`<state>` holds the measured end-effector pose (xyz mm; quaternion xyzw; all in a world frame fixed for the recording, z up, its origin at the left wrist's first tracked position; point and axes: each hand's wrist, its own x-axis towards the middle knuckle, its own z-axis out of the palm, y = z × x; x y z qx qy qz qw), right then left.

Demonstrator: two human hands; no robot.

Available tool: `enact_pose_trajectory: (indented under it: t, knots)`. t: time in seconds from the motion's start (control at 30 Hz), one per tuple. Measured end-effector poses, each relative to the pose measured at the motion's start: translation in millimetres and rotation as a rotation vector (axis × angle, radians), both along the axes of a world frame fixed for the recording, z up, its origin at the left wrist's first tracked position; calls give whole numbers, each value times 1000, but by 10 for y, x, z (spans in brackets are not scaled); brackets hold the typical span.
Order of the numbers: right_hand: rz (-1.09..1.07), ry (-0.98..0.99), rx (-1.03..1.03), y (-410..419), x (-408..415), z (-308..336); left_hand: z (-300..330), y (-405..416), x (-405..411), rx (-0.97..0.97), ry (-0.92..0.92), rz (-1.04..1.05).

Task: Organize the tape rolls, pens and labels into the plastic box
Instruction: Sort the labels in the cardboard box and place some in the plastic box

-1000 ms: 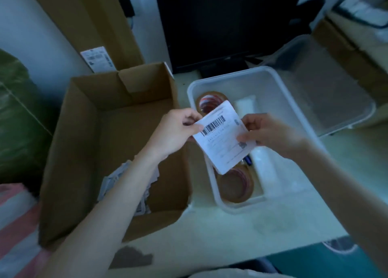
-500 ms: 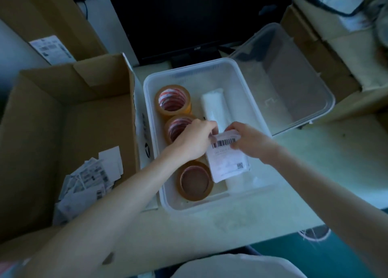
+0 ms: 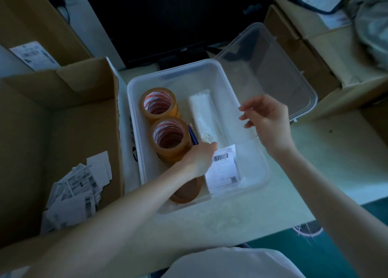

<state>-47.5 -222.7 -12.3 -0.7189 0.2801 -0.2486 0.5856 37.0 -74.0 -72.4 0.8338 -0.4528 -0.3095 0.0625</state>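
Many labels [image 3: 73, 185] still loose in carton [image 3: 63, 120] at lower left; one label [image 3: 223, 168] in box [image 3: 260, 172] under left hand [image 3: 199, 158], grip unclear; right hand [image 3: 266, 118] open above, sleeve-snag risk.

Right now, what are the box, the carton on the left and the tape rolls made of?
Plastic box: translucent, frosted-looking plastic; contents show through its walls.
Carton: brown cardboard, matte, with folded flaps.
Tape rolls: glossy amber film, probably clear packing tape, on printed red-and-white cores.
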Motion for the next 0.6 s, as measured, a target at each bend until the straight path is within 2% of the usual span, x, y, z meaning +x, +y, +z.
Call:
enact_pose_trajectory:
  t: [0.1,0.27,0.47,0.6]
  knots:
    - [-38,29,-113,-15,-33,-75,-111,-15,38,35,-12,-2]
    - [-22,61,-50,-62,-26,-122,-201,-83,44,73,-114,-71]
    - [23,74,-82,-53,4,-59,-136,-125,12,137,-313,-169]
    - [41,91,-100,-56,28,-38,-31,-147,-10,173,-274,-104]
